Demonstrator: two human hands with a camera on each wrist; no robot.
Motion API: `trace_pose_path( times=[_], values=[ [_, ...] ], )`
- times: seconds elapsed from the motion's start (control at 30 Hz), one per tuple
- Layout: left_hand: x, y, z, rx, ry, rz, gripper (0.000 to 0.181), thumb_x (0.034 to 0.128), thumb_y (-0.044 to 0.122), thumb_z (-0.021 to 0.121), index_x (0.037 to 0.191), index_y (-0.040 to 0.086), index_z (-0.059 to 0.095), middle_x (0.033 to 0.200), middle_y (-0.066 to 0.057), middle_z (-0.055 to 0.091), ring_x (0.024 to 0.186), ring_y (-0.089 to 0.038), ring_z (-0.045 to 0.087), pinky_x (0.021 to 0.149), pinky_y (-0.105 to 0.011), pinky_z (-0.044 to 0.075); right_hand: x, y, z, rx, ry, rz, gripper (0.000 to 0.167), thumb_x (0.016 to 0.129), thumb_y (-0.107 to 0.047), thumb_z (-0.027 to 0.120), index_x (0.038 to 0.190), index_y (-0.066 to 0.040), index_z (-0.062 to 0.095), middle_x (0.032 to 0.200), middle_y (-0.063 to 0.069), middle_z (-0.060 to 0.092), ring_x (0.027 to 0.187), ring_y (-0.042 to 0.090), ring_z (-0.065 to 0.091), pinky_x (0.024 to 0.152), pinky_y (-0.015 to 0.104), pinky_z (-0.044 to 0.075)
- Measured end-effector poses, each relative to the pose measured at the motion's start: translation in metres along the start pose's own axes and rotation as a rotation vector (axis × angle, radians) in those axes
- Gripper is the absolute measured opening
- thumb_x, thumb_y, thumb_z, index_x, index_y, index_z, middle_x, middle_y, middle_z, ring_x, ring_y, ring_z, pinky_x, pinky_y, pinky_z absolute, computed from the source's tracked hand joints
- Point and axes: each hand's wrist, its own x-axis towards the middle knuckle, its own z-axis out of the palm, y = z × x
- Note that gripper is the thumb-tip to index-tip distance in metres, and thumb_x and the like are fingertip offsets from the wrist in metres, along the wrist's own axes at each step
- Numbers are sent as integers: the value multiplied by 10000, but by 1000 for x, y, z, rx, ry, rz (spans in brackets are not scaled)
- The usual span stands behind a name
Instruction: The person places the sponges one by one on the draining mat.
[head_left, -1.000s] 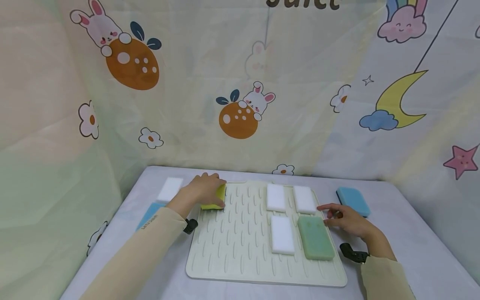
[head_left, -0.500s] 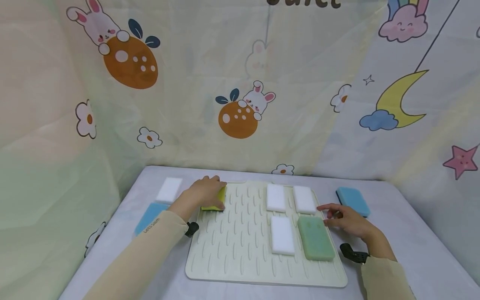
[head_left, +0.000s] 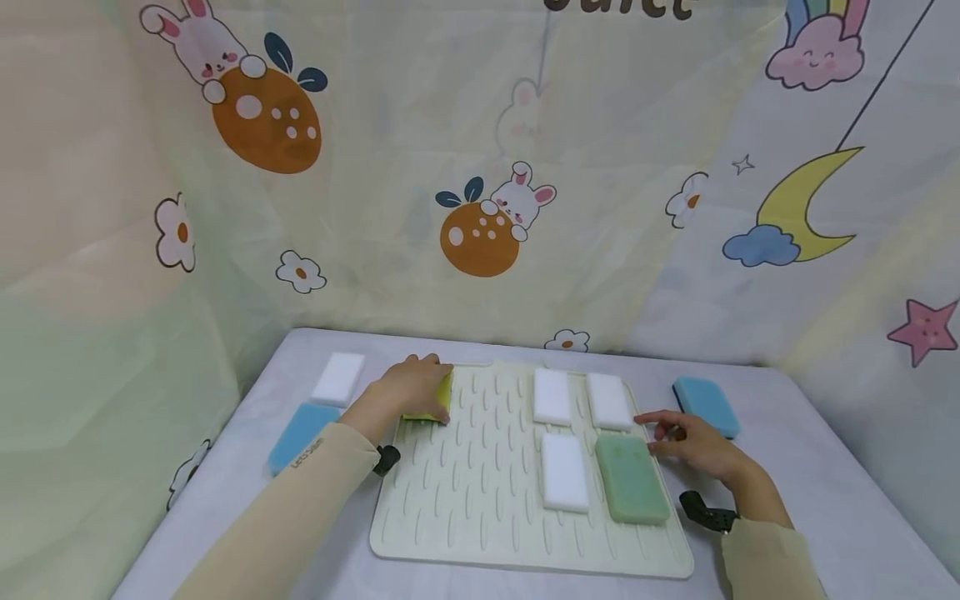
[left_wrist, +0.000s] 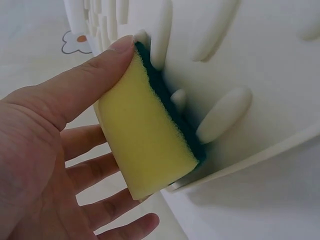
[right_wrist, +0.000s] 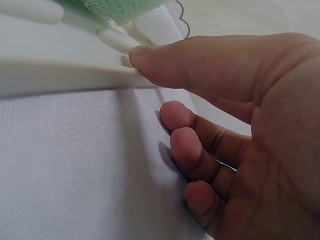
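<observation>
Left hand [head_left: 411,387] grasping yellow sponge [left_wrist: 145,135], a porous rect. block w/ thin dark-green scouring layer facing down, at far-left corner of ribbed off-white mat [head_left: 480,517]; long axis approx. near–far, partly hidden by hand. Right hand [head_left: 693,442] released, thumb on mat's right edge, other fingers loosely bent, nr. coarse green sponge [head_left: 632,479]. White blocks [head_left: 566,472] (3, smooth, rect.) lie to green one's left & far sides.
</observation>
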Motion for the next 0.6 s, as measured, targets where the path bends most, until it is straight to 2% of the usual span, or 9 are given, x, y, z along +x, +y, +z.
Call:
trace_pose_path(
  times=[0.3,0.6],
  values=[
    [1,-4,3,-4,3,13,957,811,560,840,1590,189,426,1535,-86,492,1299,-384,514,1051,-559,467,-2,1,1,-16,9,5,526,919,-225,769,1411,-106,624,1048,94,565,794,146,484,656,262,411],
    [-6,-6,0,-28,-5,12,994,813,579,829,1620,224,370,1580,-76,449,1367,-403,463,1121,-619,392,1,4,1,-19,0,-11,523,925,-218,766,1416,-108,620,1051,97,570,779,136,477,648,255,415]
  ],
)
